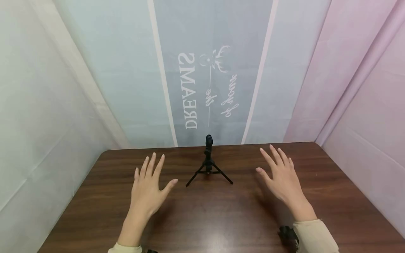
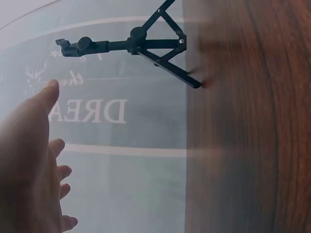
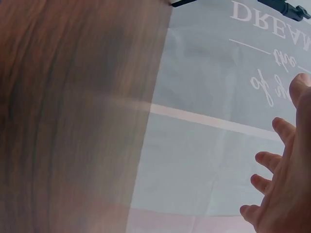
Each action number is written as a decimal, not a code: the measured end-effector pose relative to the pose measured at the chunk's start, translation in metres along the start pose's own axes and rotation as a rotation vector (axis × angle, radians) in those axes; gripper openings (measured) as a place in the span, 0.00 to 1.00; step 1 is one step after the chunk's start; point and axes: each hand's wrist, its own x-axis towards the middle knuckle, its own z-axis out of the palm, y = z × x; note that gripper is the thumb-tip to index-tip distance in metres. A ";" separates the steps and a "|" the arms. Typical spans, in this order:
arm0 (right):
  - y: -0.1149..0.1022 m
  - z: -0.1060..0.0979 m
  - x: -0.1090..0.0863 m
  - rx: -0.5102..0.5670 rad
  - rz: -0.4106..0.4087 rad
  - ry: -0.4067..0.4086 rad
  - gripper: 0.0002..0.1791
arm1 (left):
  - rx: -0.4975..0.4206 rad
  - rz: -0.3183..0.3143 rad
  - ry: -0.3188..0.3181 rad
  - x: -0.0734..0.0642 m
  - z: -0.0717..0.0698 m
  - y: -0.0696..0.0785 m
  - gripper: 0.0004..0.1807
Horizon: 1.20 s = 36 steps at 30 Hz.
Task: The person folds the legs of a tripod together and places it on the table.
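Observation:
A small black tripod (image 1: pixel 208 161) stands upright on its spread legs near the back edge of the table, midway between the two hands. To its left, the left hand (image 1: pixel 148 191) hovers over the wood with fingers spread and nothing held. On the other side the right hand (image 1: pixel 282 179) is likewise raised, fingers apart, holding nothing. The left wrist view shows the whole stem of the tripod (image 2: pixel 121 46) beyond the thumb. In the right wrist view only a leg tip and the black head (image 3: pixel 286 8) of the tripod appear, at the top edge.
The dark brown wooden table (image 1: pixel 202 214) has rounded back corners. Behind it hangs a pale blue-grey cloth (image 1: pixel 215 31) with mirrored white lettering. White and pinkish cloth walls (image 1: pixel 373 133) close in both sides. A dark wrist-worn device (image 1: pixel 287 233) sits under the right sleeve.

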 end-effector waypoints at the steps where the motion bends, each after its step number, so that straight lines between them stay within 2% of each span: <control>1: 0.000 0.000 -0.001 0.008 0.003 -0.001 0.37 | -0.005 0.002 -0.006 0.000 0.002 0.001 0.48; 11: -0.004 0.002 0.001 0.067 0.020 -0.044 0.37 | -0.063 0.020 -0.027 0.005 0.015 0.007 0.47; 17: -0.003 0.005 0.001 0.062 -0.007 -0.058 0.37 | -0.098 0.053 -0.032 0.007 0.020 0.013 0.45; 27: 0.003 0.009 0.005 0.111 -0.076 -0.049 0.34 | -0.195 0.080 -0.036 0.017 0.012 0.018 0.42; 36: 0.001 0.012 0.007 0.172 -0.144 -0.141 0.36 | -0.242 0.122 -0.022 0.028 0.007 0.020 0.39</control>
